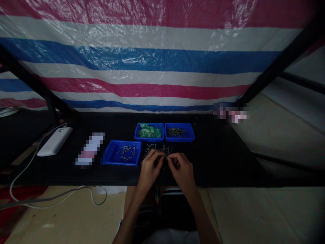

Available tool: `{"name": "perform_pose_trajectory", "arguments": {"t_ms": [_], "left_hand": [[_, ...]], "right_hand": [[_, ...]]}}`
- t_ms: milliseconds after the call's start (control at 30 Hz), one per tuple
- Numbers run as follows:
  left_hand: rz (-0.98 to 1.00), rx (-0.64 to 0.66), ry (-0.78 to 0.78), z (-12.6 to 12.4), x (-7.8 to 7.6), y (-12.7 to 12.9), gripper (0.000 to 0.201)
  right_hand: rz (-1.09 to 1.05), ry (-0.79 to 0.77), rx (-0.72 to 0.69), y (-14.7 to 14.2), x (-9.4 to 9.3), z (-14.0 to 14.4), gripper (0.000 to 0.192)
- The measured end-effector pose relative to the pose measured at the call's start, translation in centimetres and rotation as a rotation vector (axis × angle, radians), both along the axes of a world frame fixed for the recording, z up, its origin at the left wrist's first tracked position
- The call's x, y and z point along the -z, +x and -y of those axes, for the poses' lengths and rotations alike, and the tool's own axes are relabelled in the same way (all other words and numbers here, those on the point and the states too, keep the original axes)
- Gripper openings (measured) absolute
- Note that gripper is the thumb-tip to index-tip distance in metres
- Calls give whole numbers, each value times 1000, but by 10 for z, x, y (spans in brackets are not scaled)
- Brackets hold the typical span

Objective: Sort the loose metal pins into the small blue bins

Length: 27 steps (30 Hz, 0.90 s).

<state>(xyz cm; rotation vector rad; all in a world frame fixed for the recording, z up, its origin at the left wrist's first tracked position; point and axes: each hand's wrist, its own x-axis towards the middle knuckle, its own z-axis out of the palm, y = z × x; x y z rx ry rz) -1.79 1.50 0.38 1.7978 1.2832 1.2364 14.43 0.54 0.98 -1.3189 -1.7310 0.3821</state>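
Above the black table's front half, my left hand (151,166) and my right hand (181,166) meet with fingers pinched. A small thin pale piece (165,156) shows between their fingertips; its exact kind is too small and dark to make out. Behind and beneath the fingers lie loose thin metal pins (166,148), partly hidden by my hands. Left of my left hand, a blue tray (109,156) has several similar pins (129,149) scattered in it. Farther back, another blue tray (180,139) contains a heap of darker pins (175,132).
A third blue tray (148,139) holds green-and-clear plastic packets (149,131). To the left are a white power-bank-like device (55,141) with a cable (21,171) and a blurred flat item (90,149). A striped plastic sheet (152,61) hangs behind the black table (223,159), between dark frame bars.
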Motion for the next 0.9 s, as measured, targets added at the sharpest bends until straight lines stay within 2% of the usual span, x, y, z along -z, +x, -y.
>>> {"name": "perform_pose_trajectory", "arguments": {"t_ms": [167,300,433,533,900], "left_hand": [[29,-14,-17,-1,1,-2,14],[62,-21,-37,0,0,-4,15],[80,-17,-62,0,0,-4,15],[74,-14,-90,-1,0,-4,14],[49,-17,-91,1,5,-5,17]], "right_hand": [[-104,30,-94,-8,-12,-5,9],[-231,-45,-158,-16,-5,-8,10],[-320,-96,-160,-18,5,-10,12],[-338,-107,-169,-16,7,-10,7],[-364,-206,-217,-12,10,-13,8]]}}
